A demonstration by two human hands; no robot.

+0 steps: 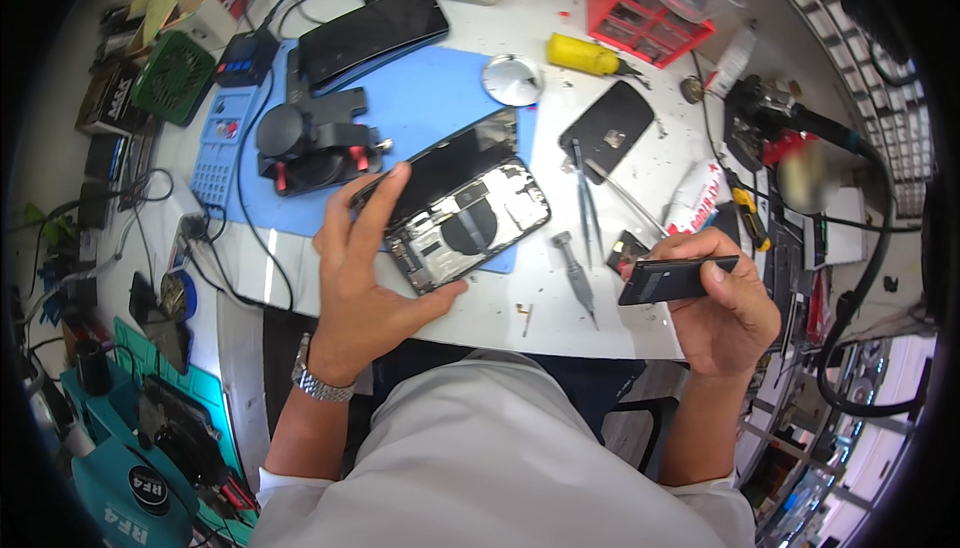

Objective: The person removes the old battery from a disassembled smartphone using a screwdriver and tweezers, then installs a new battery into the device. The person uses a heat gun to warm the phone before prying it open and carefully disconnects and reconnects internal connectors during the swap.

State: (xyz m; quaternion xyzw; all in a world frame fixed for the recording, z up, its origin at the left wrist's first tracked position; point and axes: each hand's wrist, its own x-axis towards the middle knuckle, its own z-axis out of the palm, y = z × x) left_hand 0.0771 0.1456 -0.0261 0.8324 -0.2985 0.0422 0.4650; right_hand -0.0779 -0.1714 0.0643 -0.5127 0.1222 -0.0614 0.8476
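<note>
An opened smartphone [515,206] lies at a slant over the edge of the blue mat, its inner parts and a dark round patch exposed. Its dark screen [440,176] is raised along the far side. My left hand [365,268] grips the phone's left end, fingers against the screen and thumb by the near edge. Off to the right, my right hand [735,318] holds a flat black phone battery [660,284] above the table edge, between thumb and fingers. Tweezers [584,198], a grey screwdriver [574,273] and a small flex cable [525,316] lie between my hands.
A dark phone back [608,128] lies beyond the tweezers. Farther left, a black clamp holder [315,143] and another phone [375,38] rest on the blue mat [425,73]. A yellow bottle [580,55], a red drawer box [640,23] and a white tube [697,196] stand or lie around.
</note>
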